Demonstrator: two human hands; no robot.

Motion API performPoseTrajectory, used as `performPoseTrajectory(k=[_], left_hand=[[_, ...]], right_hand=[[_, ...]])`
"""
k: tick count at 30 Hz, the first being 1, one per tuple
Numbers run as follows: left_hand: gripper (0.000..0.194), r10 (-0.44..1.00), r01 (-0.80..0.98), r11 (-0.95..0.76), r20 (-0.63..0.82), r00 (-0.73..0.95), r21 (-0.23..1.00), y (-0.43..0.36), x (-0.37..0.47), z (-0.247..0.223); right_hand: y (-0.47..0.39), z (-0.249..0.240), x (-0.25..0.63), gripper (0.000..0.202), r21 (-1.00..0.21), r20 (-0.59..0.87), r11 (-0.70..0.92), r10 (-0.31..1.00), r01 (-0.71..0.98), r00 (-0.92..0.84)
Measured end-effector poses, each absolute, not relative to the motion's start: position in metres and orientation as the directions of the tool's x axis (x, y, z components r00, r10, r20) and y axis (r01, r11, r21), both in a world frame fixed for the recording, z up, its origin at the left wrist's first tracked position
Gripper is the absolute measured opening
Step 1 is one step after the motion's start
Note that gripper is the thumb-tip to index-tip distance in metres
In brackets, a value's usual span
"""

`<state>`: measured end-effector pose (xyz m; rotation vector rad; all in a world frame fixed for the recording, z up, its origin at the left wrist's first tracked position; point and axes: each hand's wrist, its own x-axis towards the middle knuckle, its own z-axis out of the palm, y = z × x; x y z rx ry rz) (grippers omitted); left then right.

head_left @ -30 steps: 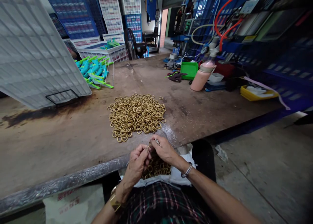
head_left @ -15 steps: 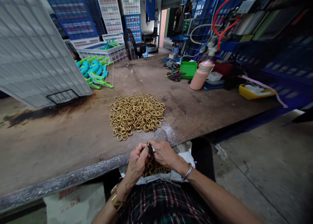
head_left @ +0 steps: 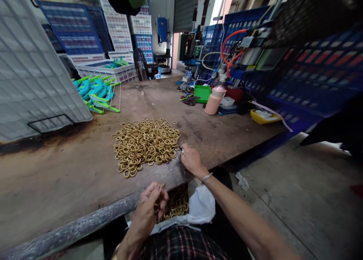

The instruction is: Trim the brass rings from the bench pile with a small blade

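Note:
A heap of brass-coloured rings (head_left: 146, 142) lies on the worktable (head_left: 93, 169). My left hand (head_left: 150, 203) is closed, with a brass-coloured ring (head_left: 163, 186) showing at its fingertips, over an open white sack (head_left: 202, 205) in my lap. More rings (head_left: 178, 207) fill the sack. At the right edge of the heap, my right hand (head_left: 193, 161) rests close to the tabletop, its fingers pressed together. A small dark and white tip pokes out ahead of them; what it belongs to is hidden.
A white plastic crate (head_left: 42, 70) leans at the left beside teal and green plastic parts (head_left: 98, 91). Farther right stand a pink bottle (head_left: 214, 101), a green tray (head_left: 202, 93) and a yellow dish (head_left: 263, 117). Stacked blue crates (head_left: 320, 67) line the right side.
My hands were together over the sack and have come apart. The right moved up to the heap's edge; the left stayed low over the sack. The camera view has turned somewhat right.

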<state>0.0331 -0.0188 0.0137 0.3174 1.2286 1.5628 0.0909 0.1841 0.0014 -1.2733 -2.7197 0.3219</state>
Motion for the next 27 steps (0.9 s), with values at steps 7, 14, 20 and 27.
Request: performPoseTrajectory(k=[7, 14, 20, 27], left_hand=[[0.020, 0.833, -0.702, 0.044, -0.414, -0.367, 0.711, -0.018, 0.024, 0.002], [0.027, 0.825, -0.858, 0.001, -0.486, -0.289, 0.513, -0.019, 0.015, -0.001], [0.024, 0.786, -0.861, -0.053, -0.511, -0.349, 0.506, -0.013, 0.013, -0.001], [0.030, 0.753, -0.733, -0.091, -0.435, -0.494, 0.674, -0.009, 0.010, 0.002]], right_hand=[[0.214, -0.006, 0.073, 0.023, -0.250, 0.018, 0.606, 0.783, 0.756, -0.622], [0.212, -0.011, 0.083, 0.014, -0.259, 0.044, 0.607, 0.785, 0.752, -0.618], [0.173, -0.013, 0.097, 0.011, -0.619, 0.173, 0.665, 0.634, 0.417, -0.753], [0.114, -0.009, 0.097, 0.008, -0.772, 0.227, 0.618, 0.486, 0.149, -0.844]])
